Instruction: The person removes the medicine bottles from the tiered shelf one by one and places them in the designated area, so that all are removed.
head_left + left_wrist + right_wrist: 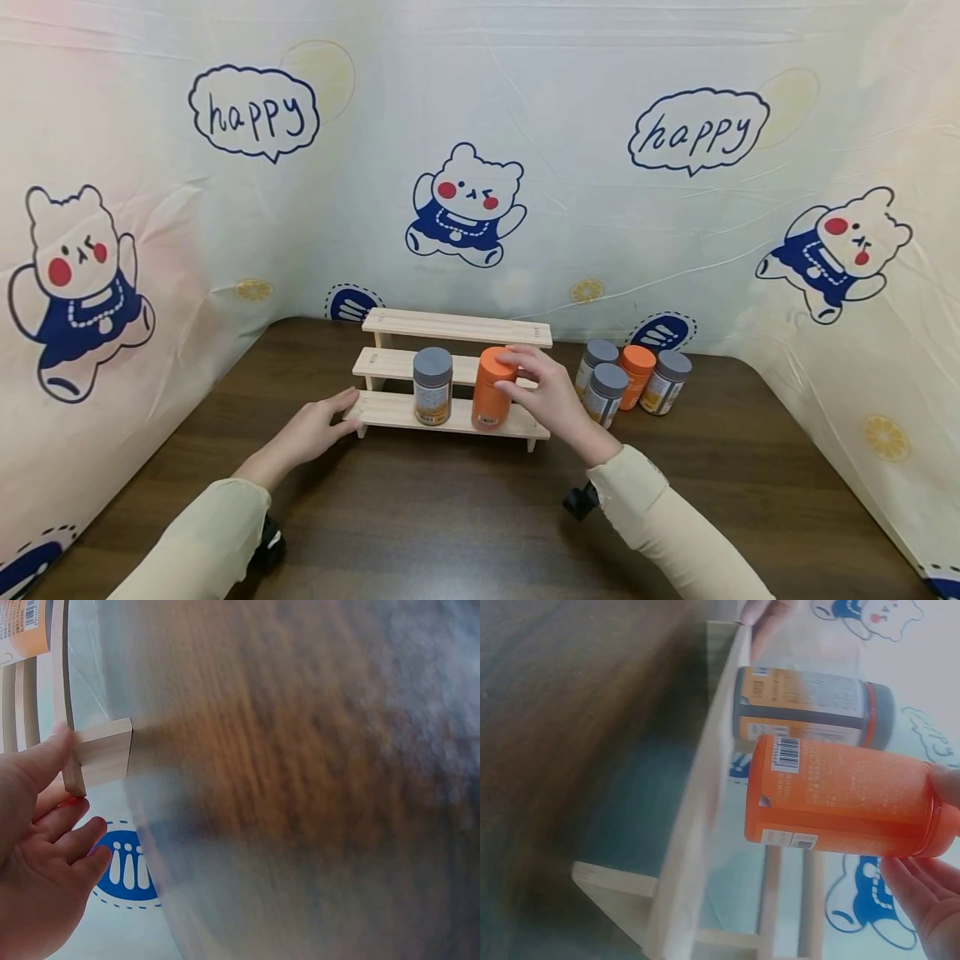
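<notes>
Three-step wooden rack point(457, 327) stands on the dark wood worktop point(450, 517), backed by a cloth printed with bears and "happy" bubbles. Right hand point(543, 392) grips the orange jar point(491, 390) by its lid end, fingers curled over the cap; the jar stands upright on the lowest step, right of centre. The right wrist view shows the same jar point(840, 796) with its base against the step board and a barcode on its label — fingertips point(922, 889) wrap the cap end. Just beside it on the same step, to its left, a grey-lidded jar point(432, 385) stands apart from the hand. Left hand point(315, 429) lies relaxed, fingers fairly straight, fingertips touching the left end of the lowest step; the left wrist view shows the thumb point(41, 761) against the corner of the board, gripping nothing. To the right of the rack, on the worktop, a cluster of four more jars point(630, 379) — three grey-lidded, one orange-lidded, close together.
</notes>
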`<state>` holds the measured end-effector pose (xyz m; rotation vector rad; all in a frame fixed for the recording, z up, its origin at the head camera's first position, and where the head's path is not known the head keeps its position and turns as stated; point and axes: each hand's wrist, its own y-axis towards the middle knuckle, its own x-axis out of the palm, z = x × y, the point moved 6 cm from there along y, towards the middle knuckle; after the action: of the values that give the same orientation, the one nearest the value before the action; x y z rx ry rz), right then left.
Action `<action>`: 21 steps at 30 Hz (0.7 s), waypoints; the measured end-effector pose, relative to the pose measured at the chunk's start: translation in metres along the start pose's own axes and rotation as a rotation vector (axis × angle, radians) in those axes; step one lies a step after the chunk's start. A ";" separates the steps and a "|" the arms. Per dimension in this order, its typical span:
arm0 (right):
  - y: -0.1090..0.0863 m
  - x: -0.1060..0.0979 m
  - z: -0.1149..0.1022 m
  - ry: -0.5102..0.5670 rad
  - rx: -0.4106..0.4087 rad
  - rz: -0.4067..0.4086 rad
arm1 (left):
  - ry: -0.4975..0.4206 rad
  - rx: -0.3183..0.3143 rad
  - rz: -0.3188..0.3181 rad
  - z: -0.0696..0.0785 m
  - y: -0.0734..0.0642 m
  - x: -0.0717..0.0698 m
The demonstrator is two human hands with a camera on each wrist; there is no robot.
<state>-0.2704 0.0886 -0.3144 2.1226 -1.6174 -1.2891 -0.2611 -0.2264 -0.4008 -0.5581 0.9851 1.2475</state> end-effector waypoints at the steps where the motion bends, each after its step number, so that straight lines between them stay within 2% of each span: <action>1: 0.000 -0.003 0.000 -0.007 0.004 0.007 | 0.001 -0.001 -0.001 0.000 0.000 0.000; 14: 0.000 -0.058 -0.013 -0.024 0.026 0.126 | -0.001 -0.007 -0.003 -0.001 0.000 0.000; 21: -0.002 -0.091 -0.043 -0.055 0.043 0.212 | 0.005 -0.001 0.002 -0.002 0.001 0.001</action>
<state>-0.2414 0.1524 -0.2415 1.8922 -1.8506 -1.2651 -0.2622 -0.2272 -0.4026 -0.5611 0.9891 1.2489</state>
